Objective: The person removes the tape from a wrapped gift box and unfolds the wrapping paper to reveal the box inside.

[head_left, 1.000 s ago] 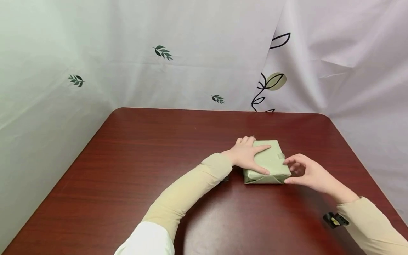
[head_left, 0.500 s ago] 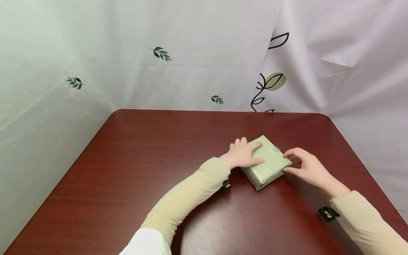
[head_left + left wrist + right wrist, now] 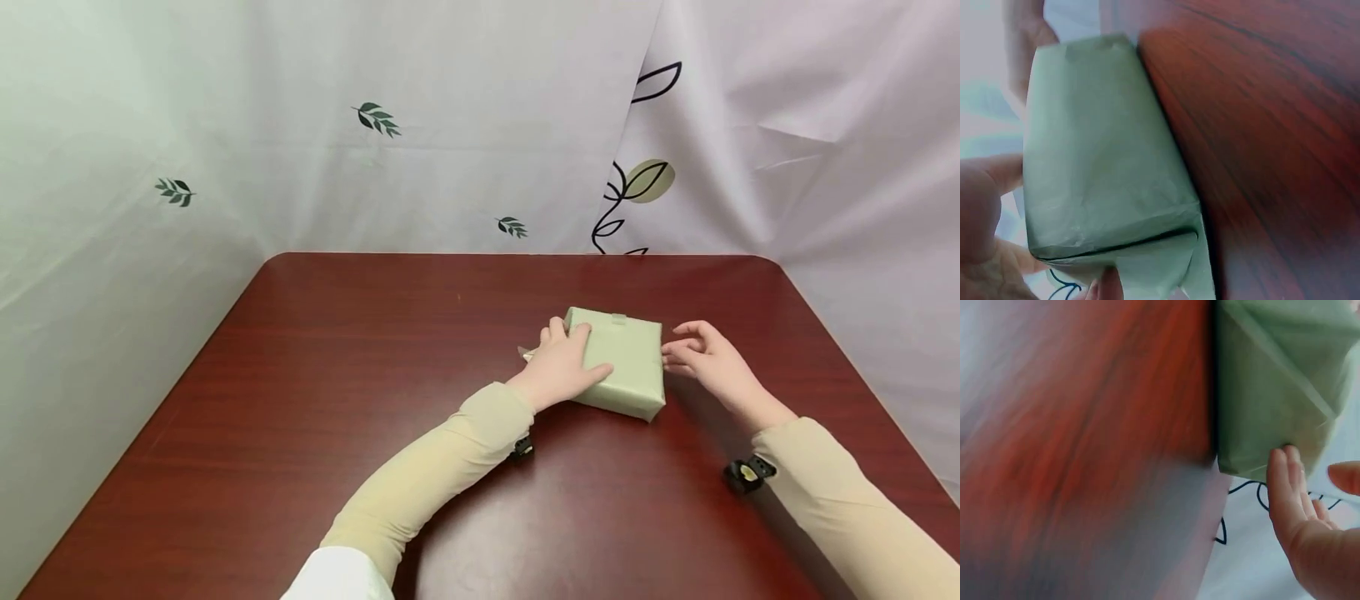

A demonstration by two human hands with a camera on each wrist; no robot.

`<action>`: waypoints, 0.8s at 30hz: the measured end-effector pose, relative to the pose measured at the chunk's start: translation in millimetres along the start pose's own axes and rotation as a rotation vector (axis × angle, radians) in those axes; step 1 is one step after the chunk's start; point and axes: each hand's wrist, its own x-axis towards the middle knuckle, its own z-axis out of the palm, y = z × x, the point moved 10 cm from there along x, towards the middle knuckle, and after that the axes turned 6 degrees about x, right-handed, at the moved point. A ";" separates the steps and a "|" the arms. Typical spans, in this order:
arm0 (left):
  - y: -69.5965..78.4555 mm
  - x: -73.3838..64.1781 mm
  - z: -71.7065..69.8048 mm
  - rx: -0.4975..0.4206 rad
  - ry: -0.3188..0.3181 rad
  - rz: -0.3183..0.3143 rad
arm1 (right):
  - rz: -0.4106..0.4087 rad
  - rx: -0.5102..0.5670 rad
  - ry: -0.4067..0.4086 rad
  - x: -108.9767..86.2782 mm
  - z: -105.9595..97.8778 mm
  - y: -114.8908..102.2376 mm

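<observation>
Your 2 arms reach forward from the bottom of the head view, hands apart. Your left arm (image 3: 431, 479) slants up to the right, covered in beige to the wrist. Your left hand (image 3: 555, 367) lies back upward, its thumb (image 3: 599, 372) stretched to the right and well away from the index finger, which points forward. Your right arm (image 3: 840, 500) comes in from the lower right, slanting up to the left. Your right hand (image 3: 716, 367) turns toward the left one, fingers (image 3: 1280, 478) nearly straight, thumb (image 3: 1346, 477) held apart from them.
</observation>
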 end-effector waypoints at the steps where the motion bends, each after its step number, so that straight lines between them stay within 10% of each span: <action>1: 1.8 -0.8 -2.3 0.013 0.022 0.006 | 0.001 0.023 -0.008 0.8 1.4 -1.0; 12: 16.3 -1.3 -7.3 0.210 0.032 0.016 | 0.036 0.029 -0.026 14.1 12.3 -6.7; 24: 14.8 -0.7 18.0 0.316 -0.075 -0.083 | 0.018 -0.307 0.062 24.0 9.6 -9.6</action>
